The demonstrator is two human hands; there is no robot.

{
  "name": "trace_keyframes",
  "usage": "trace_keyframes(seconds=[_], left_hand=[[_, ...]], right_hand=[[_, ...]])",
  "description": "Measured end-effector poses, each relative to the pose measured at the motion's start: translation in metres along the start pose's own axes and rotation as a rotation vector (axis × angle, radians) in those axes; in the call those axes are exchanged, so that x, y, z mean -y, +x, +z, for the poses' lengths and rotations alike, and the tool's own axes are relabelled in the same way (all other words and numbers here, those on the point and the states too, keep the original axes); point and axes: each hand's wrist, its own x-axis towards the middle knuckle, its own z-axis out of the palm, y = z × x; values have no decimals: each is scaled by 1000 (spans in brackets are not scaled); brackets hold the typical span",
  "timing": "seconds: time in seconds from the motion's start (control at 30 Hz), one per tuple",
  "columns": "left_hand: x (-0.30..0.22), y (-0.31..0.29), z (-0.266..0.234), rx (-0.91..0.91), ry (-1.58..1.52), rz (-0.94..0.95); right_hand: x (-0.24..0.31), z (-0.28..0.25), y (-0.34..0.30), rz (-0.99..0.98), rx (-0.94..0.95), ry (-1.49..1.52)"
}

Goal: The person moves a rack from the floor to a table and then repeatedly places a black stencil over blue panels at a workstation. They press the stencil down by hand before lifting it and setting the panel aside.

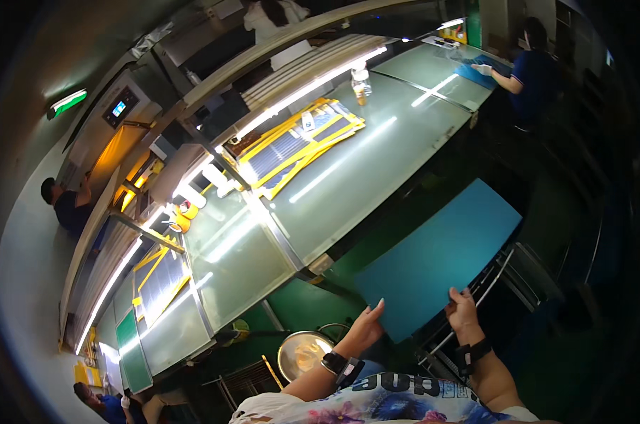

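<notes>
A flat, rectangular teal-blue panel (440,254) is held out in front of me, tilted, its far end pointing up and to the right. My left hand (366,326) grips its near left edge, with the thumb showing at the border. At its lower right edge, my right hand (462,309) is closed round the rim, fingers partly hidden by the panel. Dark bands circle both my wrists. Beneath the panel's right side is a metal rack (507,275), partly covered by it.
A long glass-topped workbench (376,191) runs diagonally past me, with yellow-taped film sheets (291,148), tape rolls (183,215) and a plastic bottle (361,85). A round metal basin (304,353) stands near my left forearm. Co-workers (535,78) are around the bench.
</notes>
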Motion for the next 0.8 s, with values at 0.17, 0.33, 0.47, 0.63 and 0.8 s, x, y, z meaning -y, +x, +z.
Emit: trace_keyframes(seconds=[0.17, 0.33, 0.47, 0.63, 0.8], left_hand=[[-62, -19, -71, -519, -246, 236], [-147, -76, -177, -778, -87, 401], [-189, -99, -238, -710, 34, 475], [-199, -87, -359, -793, 149, 313], [-207, -56, -371, -698, 96, 200]], right_hand=[[-19, 90, 3, 134, 366, -288], [-3, 52, 7, 56, 158, -602], [10, -24, -10, 29, -130, -612], [0, -77, -45, 104, -328, -606], [-17, -91, -74, 142, -382, -539]])
